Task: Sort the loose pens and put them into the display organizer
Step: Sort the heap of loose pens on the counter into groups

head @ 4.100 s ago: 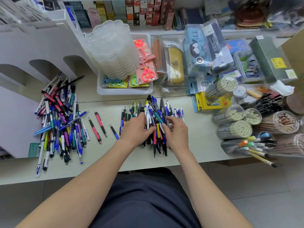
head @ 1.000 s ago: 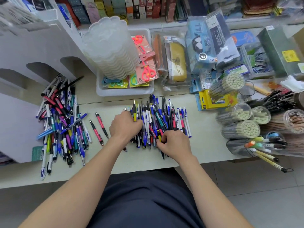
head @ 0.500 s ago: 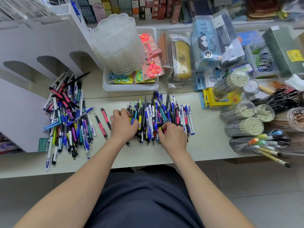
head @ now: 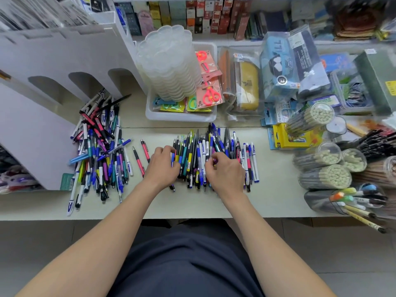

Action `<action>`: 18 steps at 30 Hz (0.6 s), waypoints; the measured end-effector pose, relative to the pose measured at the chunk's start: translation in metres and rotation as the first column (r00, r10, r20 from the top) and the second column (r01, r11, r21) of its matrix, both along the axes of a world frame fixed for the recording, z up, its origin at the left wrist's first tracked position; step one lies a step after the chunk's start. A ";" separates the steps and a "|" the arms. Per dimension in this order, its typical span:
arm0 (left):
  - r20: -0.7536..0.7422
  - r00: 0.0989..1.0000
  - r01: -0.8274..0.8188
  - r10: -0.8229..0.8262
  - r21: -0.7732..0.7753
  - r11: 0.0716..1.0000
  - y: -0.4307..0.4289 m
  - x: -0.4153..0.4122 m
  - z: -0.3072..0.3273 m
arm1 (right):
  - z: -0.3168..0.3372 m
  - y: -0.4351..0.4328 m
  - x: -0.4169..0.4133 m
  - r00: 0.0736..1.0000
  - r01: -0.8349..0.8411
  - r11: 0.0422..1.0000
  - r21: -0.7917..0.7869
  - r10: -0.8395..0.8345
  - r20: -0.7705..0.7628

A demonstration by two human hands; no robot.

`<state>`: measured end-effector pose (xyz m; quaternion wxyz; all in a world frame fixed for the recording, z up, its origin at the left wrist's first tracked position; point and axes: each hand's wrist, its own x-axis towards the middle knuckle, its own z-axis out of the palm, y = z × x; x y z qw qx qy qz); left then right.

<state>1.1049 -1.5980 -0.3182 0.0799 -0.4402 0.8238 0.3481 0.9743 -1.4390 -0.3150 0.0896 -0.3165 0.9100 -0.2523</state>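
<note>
Stationery counter (head: 275, 194) is carrying the aligned row of pens (head: 199, 151), display organizer (head: 70, 50) standing at left. Seemingly the right hand (head: 226, 173) is pinching a purple pen (head: 215, 160); the left hand (head: 162, 168) is curling at the row's edge, grip unclear. Pulling carelessly risks scattering neighbouring pens.

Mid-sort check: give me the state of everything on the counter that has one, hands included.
left hand: grip curled on the left edge of the pen row.
right hand: pinching a purple pen in that row.
pen row: laid side by side, roughly parallel.
pen heap: jumbled, unsorted, beside the display organizer.
two pink pens: lying apart between heap and row.
display organizer: upright, no pens visible in its arches.
</note>
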 end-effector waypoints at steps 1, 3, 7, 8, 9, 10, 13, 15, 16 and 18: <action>-0.002 1.000 -0.015 0.015 -0.044 0.999 -0.003 0.006 0.001 | 0.003 -0.007 0.004 0.999 -0.017 0.999 -0.046 0.018 0.026; -0.011 0.997 -0.077 0.076 -0.154 0.985 -0.011 0.020 0.003 | 0.010 -0.023 0.017 0.984 -0.097 0.991 -0.088 0.109 0.143; 0.015 0.967 -0.235 0.254 -0.333 0.913 -0.032 0.053 0.008 | 0.019 -0.062 0.040 0.831 -0.363 0.932 -0.006 0.327 0.450; 0.040 0.955 -0.264 0.295 -0.346 0.900 -0.039 0.061 0.008 | 0.021 -0.072 0.046 0.793 -0.420 0.908 0.014 0.359 0.491; 0.071 0.939 -0.293 0.337 -0.348 0.891 -0.046 0.070 0.008 | 0.023 -0.083 0.054 0.775 -0.446 0.895 0.020 0.375 0.509; 0.110 0.919 -0.322 0.378 -0.341 0.883 -0.054 0.079 0.008 | 0.024 -0.093 0.062 0.779 -0.438 0.899 0.022 0.366 0.509; 0.233 0.840 -0.421 0.489 -0.288 0.860 -0.078 0.104 0.008 | 0.020 -0.123 0.089 0.846 -0.372 0.922 0.108 0.288 0.448; 0.307 0.777 -0.496 0.549 -0.237 0.835 -0.093 0.119 0.009 | 0.013 -0.138 0.105 0.900 -0.387 0.873 0.296 0.289 0.327; 0.338 0.752 -0.529 0.566 -0.203 0.824 -0.100 0.126 0.007 | 0.009 -0.143 0.113 0.916 -0.391 0.832 0.393 0.307 0.260; 0.375 0.727 -0.571 0.575 -0.134 0.810 -0.109 0.136 0.003 | 0.001 -0.152 0.127 0.931 -0.361 0.770 0.527 0.326 0.161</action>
